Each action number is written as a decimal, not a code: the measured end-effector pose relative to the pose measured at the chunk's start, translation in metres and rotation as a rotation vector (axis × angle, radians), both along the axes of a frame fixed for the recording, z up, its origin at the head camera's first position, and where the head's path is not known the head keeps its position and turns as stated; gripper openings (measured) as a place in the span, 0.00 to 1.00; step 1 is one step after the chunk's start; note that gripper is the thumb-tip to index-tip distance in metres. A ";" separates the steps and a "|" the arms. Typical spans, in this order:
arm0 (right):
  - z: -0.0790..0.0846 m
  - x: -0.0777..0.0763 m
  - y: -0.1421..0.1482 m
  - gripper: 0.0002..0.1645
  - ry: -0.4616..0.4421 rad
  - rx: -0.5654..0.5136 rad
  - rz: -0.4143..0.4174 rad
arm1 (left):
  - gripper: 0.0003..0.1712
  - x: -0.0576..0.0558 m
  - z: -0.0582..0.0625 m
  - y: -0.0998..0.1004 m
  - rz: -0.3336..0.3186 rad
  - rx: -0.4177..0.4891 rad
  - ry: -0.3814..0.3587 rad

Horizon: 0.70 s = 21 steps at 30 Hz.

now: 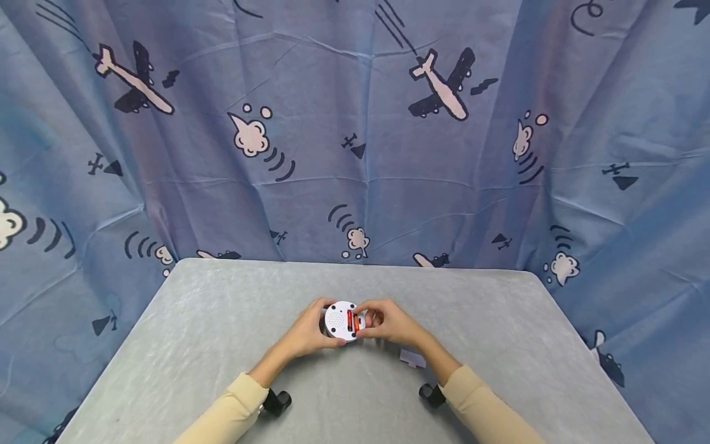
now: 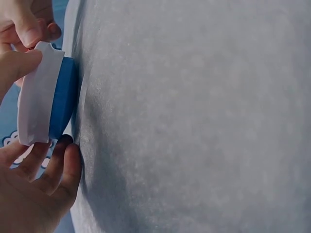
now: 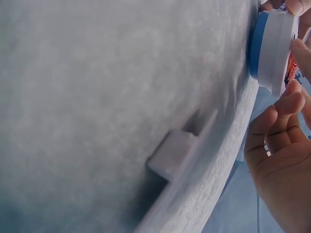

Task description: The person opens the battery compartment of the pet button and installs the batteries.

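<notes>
A round white device [image 1: 336, 320] with a blue far side lies underside up, showing small holes, dark feet and an uncovered battery compartment. Two red-and-orange batteries [image 1: 350, 320] are in it. My left hand [image 1: 307, 331] grips the device by its left rim, thumb at the near edge and fingers at the far edge. The right hand [image 1: 388, 322] has thumb and index finger at the two ends of the right-hand battery [image 3: 291, 69], its other fingers curled. In the left wrist view the device's blue part [image 2: 64, 97] stands close to the table.
A small white battery cover [image 1: 413, 358] with a tab lies on the grey-covered table [image 1: 249, 296], beside the right forearm. Black wrist mounts [image 1: 276, 402] sit under both wrists. Behind the table hangs a blue curtain [image 1: 310, 154] with printed airplanes.
</notes>
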State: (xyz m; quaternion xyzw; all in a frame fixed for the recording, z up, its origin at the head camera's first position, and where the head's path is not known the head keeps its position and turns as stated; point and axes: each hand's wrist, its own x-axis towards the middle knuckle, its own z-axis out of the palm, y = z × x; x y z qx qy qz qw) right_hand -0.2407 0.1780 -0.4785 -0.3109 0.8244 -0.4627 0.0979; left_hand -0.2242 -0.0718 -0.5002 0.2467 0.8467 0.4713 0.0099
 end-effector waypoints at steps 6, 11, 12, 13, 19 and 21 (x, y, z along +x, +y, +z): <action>-0.001 0.001 0.001 0.25 -0.013 0.013 -0.015 | 0.47 0.001 0.000 0.001 -0.002 -0.009 -0.003; 0.000 0.003 0.001 0.24 -0.018 0.010 -0.021 | 0.48 0.000 0.001 0.001 0.002 -0.026 -0.001; 0.000 0.003 0.000 0.24 -0.019 0.010 -0.022 | 0.48 0.000 0.001 0.000 0.003 -0.027 -0.001; 0.000 0.003 0.000 0.24 -0.020 0.007 -0.021 | 0.48 0.000 0.001 0.000 0.002 -0.028 0.001; -0.001 0.003 0.001 0.25 -0.021 -0.004 -0.026 | 0.48 0.001 0.002 0.000 0.000 -0.042 0.002; -0.003 0.002 0.003 0.27 -0.032 -0.015 -0.042 | 0.48 0.001 0.003 0.000 0.000 -0.050 0.001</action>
